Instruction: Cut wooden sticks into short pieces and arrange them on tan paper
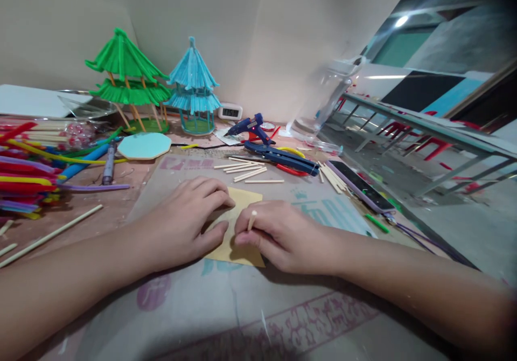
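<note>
— What has the right hand (288,237) got?
— A short wooden stick (252,220), pinched between thumb and forefinger, over the right half of the yellow paper (244,195).
— And the left hand (188,221)?
— Relaxed, fingers loosely bent, covering the paper's left side.
— Beyond?
— Loose sticks (264,181) just past the paper's far edge, then a blue-handled tool (299,161), then a glue gun (256,126).

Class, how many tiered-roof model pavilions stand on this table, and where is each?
2: a green pavilion at the back left, and a blue pavilion just right of it, left of the small white clock. No others are visible.
</note>
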The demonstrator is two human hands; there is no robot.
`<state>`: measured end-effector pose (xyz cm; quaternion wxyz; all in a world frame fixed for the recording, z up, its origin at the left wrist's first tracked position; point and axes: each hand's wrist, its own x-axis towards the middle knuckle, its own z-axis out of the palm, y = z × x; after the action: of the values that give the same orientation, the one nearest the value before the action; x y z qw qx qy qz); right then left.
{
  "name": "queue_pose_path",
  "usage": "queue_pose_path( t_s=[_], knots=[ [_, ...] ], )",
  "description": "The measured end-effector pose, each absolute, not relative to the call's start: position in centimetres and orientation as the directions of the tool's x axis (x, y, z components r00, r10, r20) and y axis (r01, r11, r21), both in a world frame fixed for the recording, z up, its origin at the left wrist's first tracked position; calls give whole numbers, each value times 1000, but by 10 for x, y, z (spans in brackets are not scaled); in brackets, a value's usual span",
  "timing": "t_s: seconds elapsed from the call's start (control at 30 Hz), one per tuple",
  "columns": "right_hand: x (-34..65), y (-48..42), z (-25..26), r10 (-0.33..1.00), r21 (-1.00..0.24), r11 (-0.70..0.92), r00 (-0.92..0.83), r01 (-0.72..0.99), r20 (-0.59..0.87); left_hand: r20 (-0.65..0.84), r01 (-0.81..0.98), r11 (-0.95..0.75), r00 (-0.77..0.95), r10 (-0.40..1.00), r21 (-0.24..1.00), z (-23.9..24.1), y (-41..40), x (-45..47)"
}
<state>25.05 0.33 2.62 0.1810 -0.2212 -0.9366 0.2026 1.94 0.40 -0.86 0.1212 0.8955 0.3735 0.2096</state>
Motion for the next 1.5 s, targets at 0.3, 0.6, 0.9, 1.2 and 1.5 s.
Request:
queue_pose_path(
  t_s=[0.3, 0.6, 0.9, 1.2, 1.5],
  knots=[
    [253, 11, 23, 481, -413, 840, -835, 351, 269, 288, 622, -698, 638, 714, 355, -10, 5, 20],
    [251, 13, 21, 595, -434, 779, -753, 452, 283, 277, 630, -684, 628, 727, 367, -9, 4, 20],
    [250, 13, 20, 492, -471, 816, -830, 336, 261, 283, 620, -690, 632, 721, 374, -10, 3, 20],
    [250, 14, 21, 463, -465, 827, -853, 318, 241, 269, 621, -684, 633, 725, 382, -8, 3, 20],
    [251, 34, 13, 846, -996, 92, -529, 17, 69, 267, 649, -667, 613, 744, 368, -8, 3, 21]
  ],
)
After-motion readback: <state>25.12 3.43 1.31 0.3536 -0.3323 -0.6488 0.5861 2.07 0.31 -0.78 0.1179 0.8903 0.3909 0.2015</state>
